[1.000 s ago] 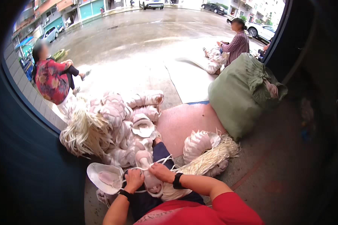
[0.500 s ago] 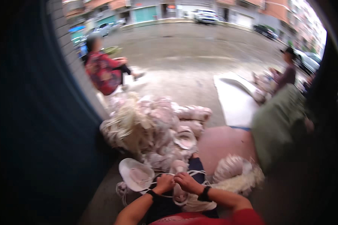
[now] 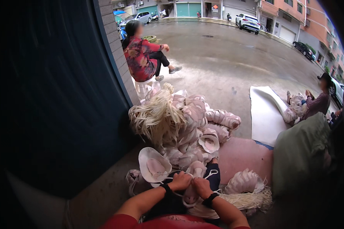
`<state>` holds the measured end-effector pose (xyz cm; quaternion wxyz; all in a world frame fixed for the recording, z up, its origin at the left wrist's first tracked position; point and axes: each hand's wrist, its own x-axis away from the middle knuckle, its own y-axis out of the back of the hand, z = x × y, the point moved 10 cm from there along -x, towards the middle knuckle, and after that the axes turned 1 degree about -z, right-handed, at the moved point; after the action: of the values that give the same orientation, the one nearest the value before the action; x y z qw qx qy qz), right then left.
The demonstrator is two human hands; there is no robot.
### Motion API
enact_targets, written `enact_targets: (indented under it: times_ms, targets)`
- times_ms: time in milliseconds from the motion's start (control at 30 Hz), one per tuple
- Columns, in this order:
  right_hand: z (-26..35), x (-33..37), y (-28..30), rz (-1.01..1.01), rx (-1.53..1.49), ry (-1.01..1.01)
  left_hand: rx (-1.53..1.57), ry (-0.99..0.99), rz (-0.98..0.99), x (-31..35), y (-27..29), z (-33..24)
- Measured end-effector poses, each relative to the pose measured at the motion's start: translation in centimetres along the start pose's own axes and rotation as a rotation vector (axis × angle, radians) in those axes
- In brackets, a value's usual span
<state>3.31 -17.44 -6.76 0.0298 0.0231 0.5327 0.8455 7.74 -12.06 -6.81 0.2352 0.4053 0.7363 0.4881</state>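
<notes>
left hand [image 3: 180, 181] and right hand [image 3: 202, 187]: closed, side by side at lower centre, both gripping white cord [image 3: 211, 173] | pale pink piece [image 3: 197, 166]: lower centre, showing just above the hands | white cupped piece [image 3: 154, 166]: left of them | heap of pale bundles [image 3: 195, 114]: centre of frame | green sack [image 3: 300, 152]: lower right

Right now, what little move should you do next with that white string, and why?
Perhaps ease the left grip and right grip gently apart to take up the white string: the two are close together over the lap, and string curves out loosely beyond the right one, so it looks slack. Whether there's a knot, I can't tell.
</notes>
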Motion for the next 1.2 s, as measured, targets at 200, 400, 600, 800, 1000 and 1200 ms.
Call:
enact_targets:
  times_ms: [200, 400, 600, 800, 1000, 1200]
  targets:
    - [1.7, 0.1, 0.3, -0.078, 0.187, 0.166, 0.06, 0.065, 0.067, -0.3, -0.4, 0.8]
    - [2.5, -0.2, -0.1, -0.066, 0.288, 0.193, 0.112, 0.109, 0.032, -0.3, -0.3, 1.2]
    - [1.9, 0.7, 2.8, -0.102, 0.064, 0.191, 0.059, 0.067, -0.092, 0.8, 1.6, -0.5]
    - [-0.5, 5.4, 5.2, -0.065, -0.289, 0.102, 0.075, -0.374, -0.221, 3.3, 3.5, -7.4]
    - [-6.3, 3.7, 5.2, -0.382, -0.922, -0.237, 0.426, -0.028, -0.065, -2.6, 4.7, -6.4]
    - [-7.5, 3.9, 3.9, -0.233, -1.569, -0.489, 1.047, -0.024, -0.044, -1.6, 7.3, -9.1]
